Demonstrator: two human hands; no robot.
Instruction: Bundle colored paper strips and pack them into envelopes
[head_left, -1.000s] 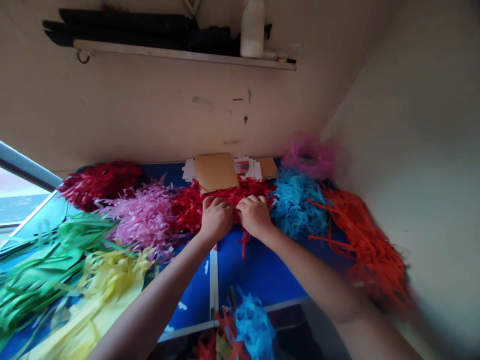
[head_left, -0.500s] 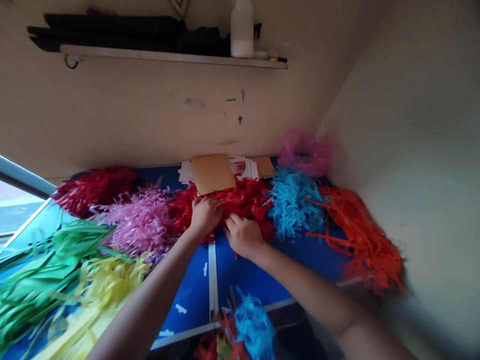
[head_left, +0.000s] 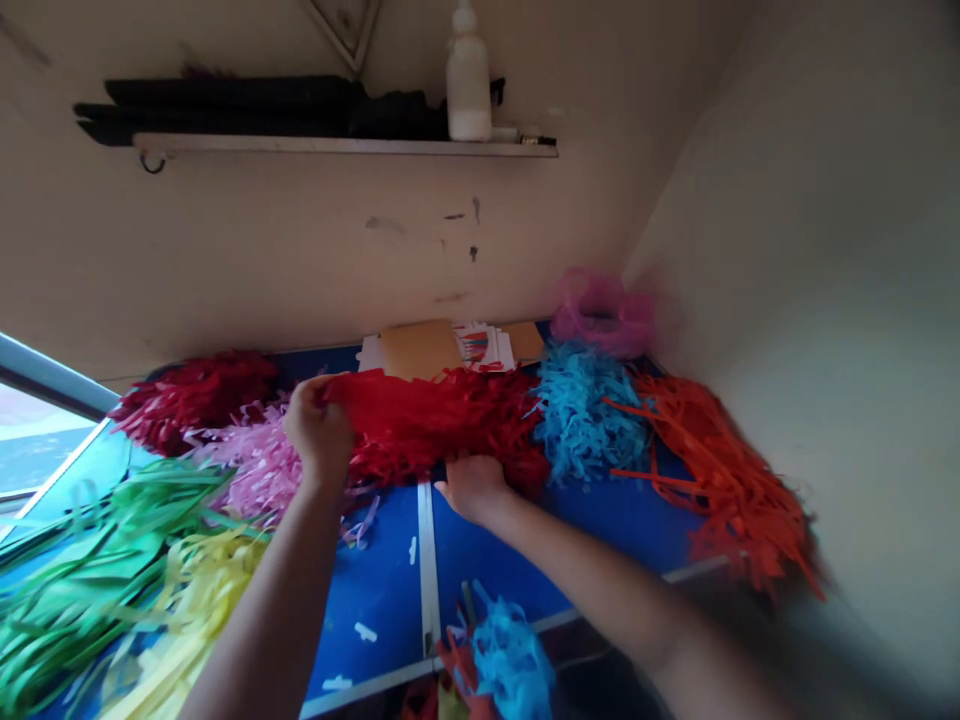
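A bundle of red fringed streamer paper (head_left: 442, 420) lies across the middle of the blue table. My left hand (head_left: 320, 432) is closed on its left end, lifting a smooth, unfringed stretch up and to the left, over the pink fringe (head_left: 259, 465). Down at the bundle's front edge, my right hand (head_left: 474, 487) grips the red fringe with its fingertips hidden among the strips. Close to the right of the bundle sits a light blue fringe pile (head_left: 592, 415). Behind it are a tan card (head_left: 421, 350) and white printed papers (head_left: 486, 347).
Green (head_left: 112, 560), yellow (head_left: 199, 600) and dark red (head_left: 199, 395) fringes occupy the left side; orange fringe (head_left: 720, 480) hangs over the right edge. A pink plastic bag (head_left: 604, 315) is at the back. Above, a wall shelf (head_left: 337, 146) carries a white bottle (head_left: 469, 85). Several white scraps dot the blue table (head_left: 375, 590).
My left hand has moved left, drawing out the end of the red fringed paper so that a flat stretch shows. My right hand stays near the same spot, slightly lower. The view tilted up a little.
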